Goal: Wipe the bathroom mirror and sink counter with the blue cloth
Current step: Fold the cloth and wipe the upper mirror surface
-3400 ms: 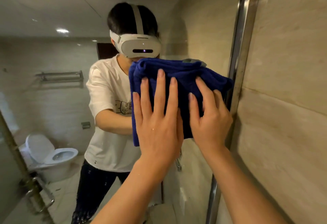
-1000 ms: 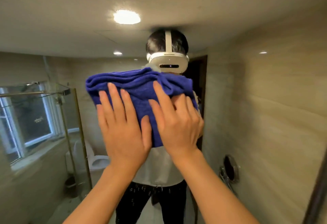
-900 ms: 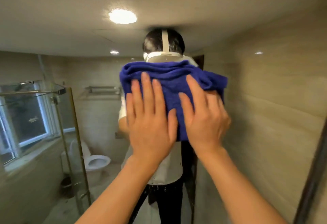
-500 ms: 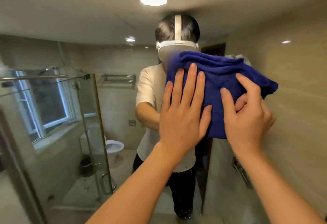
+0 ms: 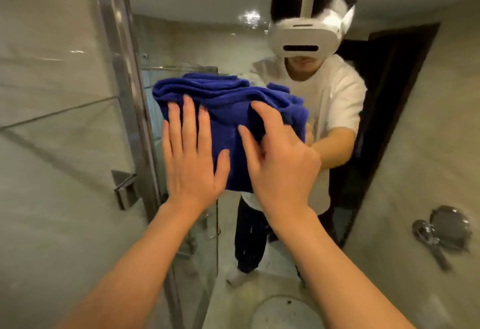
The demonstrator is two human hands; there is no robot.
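Observation:
The folded blue cloth (image 5: 228, 110) lies flat against the bathroom mirror (image 5: 415, 146), close to the mirror's left metal frame (image 5: 117, 68). My left hand (image 5: 192, 162) presses on the cloth's lower left with its fingers straight and spread. My right hand (image 5: 280, 167) presses on the cloth's right side, fingers slightly bent over a fold. In the mirror I see my own reflection, wearing a white headset and a white shirt. The rim of the white sink basin (image 5: 280, 310) shows at the bottom edge; the counter is out of view.
A tiled wall (image 5: 52, 146) lies left of the frame, with a metal bracket (image 5: 124, 188) on it. The mirror reflects a glass shower screen, a dark doorway and a chrome wall-mounted round mirror (image 5: 452, 230).
Both hands have slid the cloth across the glass from the right side to the left edge and somewhat lower. My view has tilted down, so the sink rim now shows.

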